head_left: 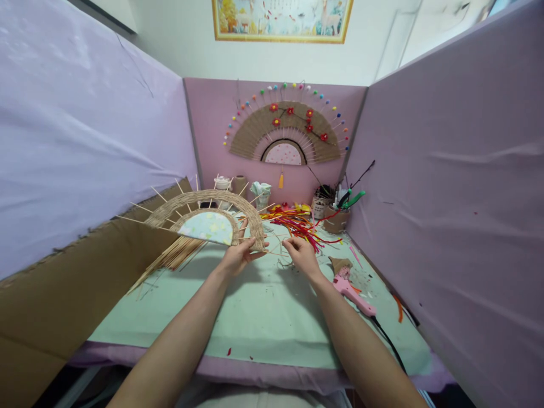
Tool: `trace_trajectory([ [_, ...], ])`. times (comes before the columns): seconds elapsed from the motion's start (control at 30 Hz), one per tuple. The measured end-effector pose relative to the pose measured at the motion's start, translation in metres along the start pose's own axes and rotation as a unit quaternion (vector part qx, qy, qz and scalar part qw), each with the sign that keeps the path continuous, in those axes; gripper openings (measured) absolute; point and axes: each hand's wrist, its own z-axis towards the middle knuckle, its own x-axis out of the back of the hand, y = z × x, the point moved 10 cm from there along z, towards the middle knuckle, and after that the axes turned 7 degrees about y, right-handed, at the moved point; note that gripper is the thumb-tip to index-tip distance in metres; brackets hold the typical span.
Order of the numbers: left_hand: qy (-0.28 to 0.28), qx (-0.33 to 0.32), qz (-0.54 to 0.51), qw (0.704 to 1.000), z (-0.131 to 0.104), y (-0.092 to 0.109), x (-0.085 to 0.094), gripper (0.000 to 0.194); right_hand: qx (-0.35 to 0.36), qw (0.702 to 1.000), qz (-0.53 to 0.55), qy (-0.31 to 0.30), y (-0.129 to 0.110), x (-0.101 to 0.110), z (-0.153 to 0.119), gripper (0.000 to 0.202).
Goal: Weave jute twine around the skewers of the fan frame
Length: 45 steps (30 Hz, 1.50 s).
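Note:
My left hand (241, 255) grips the right end of a half-round fan frame (204, 196), raised above the green table cover. The frame has thin wooden sticks spreading outward, a wide band of woven twine and a pale floral half-circle (208, 226) at its centre. To the right of the frame, my right hand (300, 254) is closed in a pinch on a thin strand of twine (278, 245), which runs toward the frame's right end. Loops of the strand hang between my two hands.
A pink glue gun (355, 296) with a black cord lies at the right. Behind my hands are red and orange pipe cleaners (297, 225) and a pot of tools (336, 219). Loose sticks (178, 253) lie left. A finished fan (255, 133) hangs on the back panel.

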Motion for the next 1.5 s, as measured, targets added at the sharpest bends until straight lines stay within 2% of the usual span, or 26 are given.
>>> trace_trajectory([
  [0.43,-0.069,0.091,-0.005,0.993,-0.014,-0.014,-0.015,0.083,0.003,0.999,0.033,0.000,0.001,0.001,0.004,0.025],
  [0.87,-0.089,0.151,-0.044,0.984,-0.024,-0.024,-0.026,0.078,0.032,0.997,0.069,0.012,-0.016,0.001,-0.003,0.025],
  [1.2,-0.105,0.161,-0.042,0.981,-0.024,-0.025,-0.023,0.079,0.032,0.996,0.073,0.026,-0.018,0.009,0.000,0.023],
  [1.5,-0.147,0.144,-0.036,0.978,-0.028,-0.016,-0.030,0.078,0.123,0.990,0.016,0.060,-0.037,0.023,-0.002,0.022],
])
